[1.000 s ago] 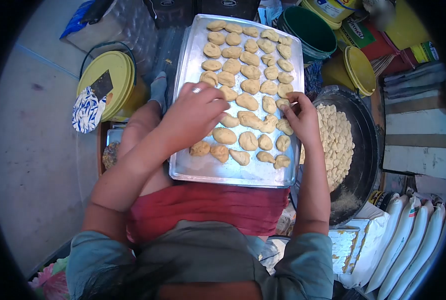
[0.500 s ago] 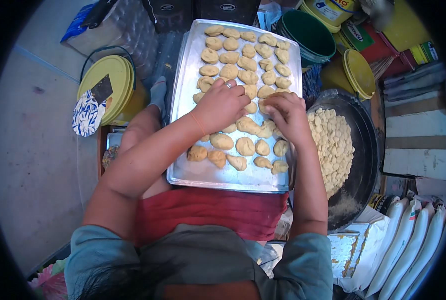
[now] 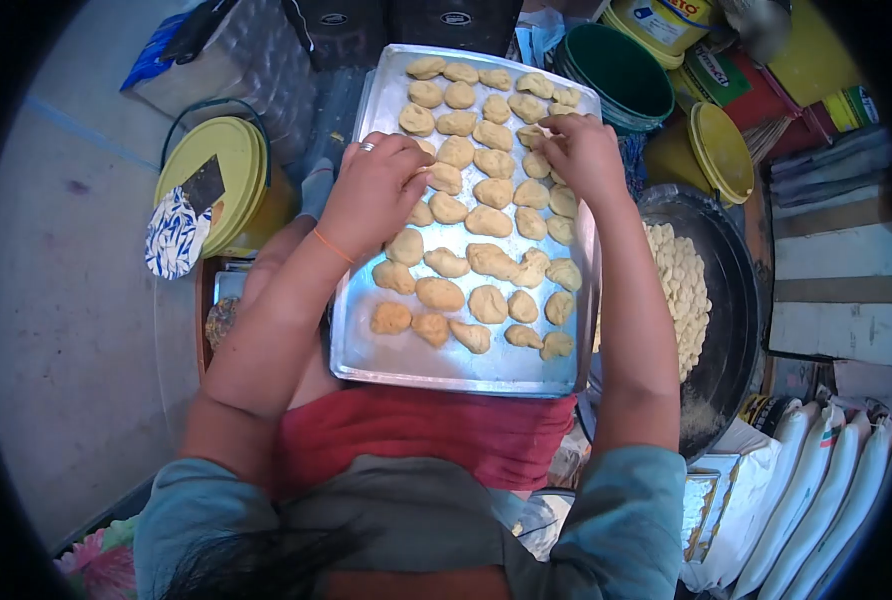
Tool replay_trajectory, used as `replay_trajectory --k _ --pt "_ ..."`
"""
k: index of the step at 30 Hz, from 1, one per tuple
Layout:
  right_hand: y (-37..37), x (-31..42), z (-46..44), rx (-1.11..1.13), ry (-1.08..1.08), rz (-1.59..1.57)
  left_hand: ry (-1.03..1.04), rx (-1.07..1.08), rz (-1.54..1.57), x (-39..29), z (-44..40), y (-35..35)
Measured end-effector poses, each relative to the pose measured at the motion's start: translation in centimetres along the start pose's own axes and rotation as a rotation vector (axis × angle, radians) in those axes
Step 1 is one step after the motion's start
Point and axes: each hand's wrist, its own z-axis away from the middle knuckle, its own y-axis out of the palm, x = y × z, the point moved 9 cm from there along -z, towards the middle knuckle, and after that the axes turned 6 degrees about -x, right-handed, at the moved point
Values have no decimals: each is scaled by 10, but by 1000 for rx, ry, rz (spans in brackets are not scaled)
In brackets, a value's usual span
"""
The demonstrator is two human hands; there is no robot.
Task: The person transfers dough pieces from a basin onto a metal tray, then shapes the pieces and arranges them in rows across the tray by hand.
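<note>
A silver metal tray (image 3: 396,372) rests across the lap, covered with rows of pale yellow dough pieces (image 3: 492,259). At the tray's left edge, my left hand (image 3: 378,188) is closed, its fingers curled on a dough piece in the outer column that they mostly hide. A ring and an orange wrist band show on it. My right hand (image 3: 584,152) reaches over the upper right edge, with thumb and fingers bent together around a dough piece in the right columns. The fingers partly cover neighbouring pieces.
A round black basin (image 3: 731,330) holding a heap of small dough bits (image 3: 678,285) stands right of the tray. A green bucket (image 3: 616,75) is behind it. A lidded yellow bucket (image 3: 211,165) stands left. White filled bags (image 3: 816,500) lie at lower right.
My hands have moved apart from the tray's middle: the left to the left edge, the right up toward the upper right. Dough pieces in the middle are now uncovered.
</note>
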Motion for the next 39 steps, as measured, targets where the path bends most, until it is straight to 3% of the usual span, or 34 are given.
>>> replay_trajectory --k 2,6,10,16,19,22,28,31,37,39 --pt "19 2 -9 127 -6 32 -15 23 18 7 3 0" --pt "20 3 -14 80 -65 72 -22 29 40 13 7 0" --pt "16 6 -12 29 12 -44 11 6 33 14 6 -1" --pt "23 41 -34 -88 -245 16 9 1 53 15 4 -2" --pt "43 38 -47 94 -200 102 7 3 44 17 5 -3" --pt "45 36 -56 95 -146 208 -5 26 26 19 3 -5" --pt "23 36 -54 33 -52 -32 4 27 32 20 2 -5" --pt "41 33 -37 373 204 -179 12 27 33 21 3 -5" --pt "37 45 -37 186 -154 -49 30 31 18 20 4 -3" --pt "29 44 -34 146 -142 -107 21 47 18 19 4 -2"
